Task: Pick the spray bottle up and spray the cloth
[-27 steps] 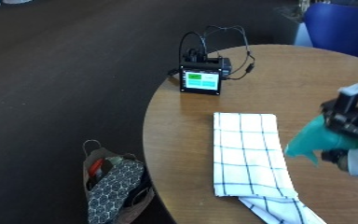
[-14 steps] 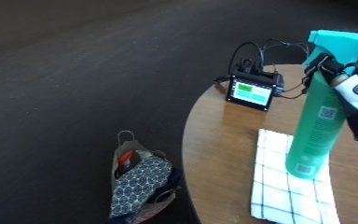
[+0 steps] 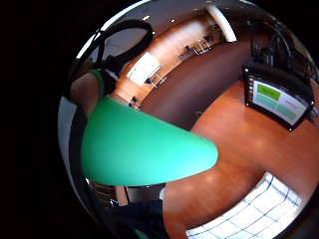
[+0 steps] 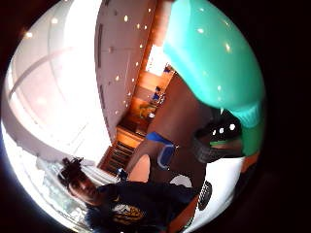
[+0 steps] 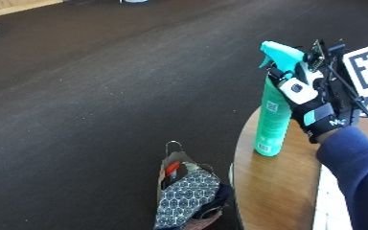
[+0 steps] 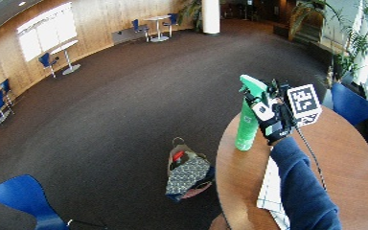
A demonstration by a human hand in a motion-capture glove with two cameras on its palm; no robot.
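Observation:
A tall teal spray bottle [image 5: 272, 115] stands upright over the round wooden table [image 5: 267, 187], near its edge. I cannot tell whether its base touches the wood. My gloved right hand [image 5: 318, 115] grips the bottle at the neck, just under the trigger head [image 5: 278, 51]. The bottle body [image 3: 144, 149] fills much of the little finger side palm view, and also shows as the bottle [image 4: 214, 53] and the bottle [image 6: 247, 120]. The white checked cloth [image 5: 330, 206] lies flat on the table beside my sleeve, partly hidden by it, and appears again as the cloth [image 6: 270, 191] and the cloth [image 3: 254, 214].
A small black device with a green screen [image 3: 279, 99] sits on the table beyond the cloth. A patterned bag [image 5: 187, 191] stands on the dark floor beside the table's edge. Blue chairs [image 6: 350, 103] stand around the room.
The outside camera has swung round. The bottle was low beside the cloth, then rose upright in my hand; it now stands over bare wood past the cloth's end.

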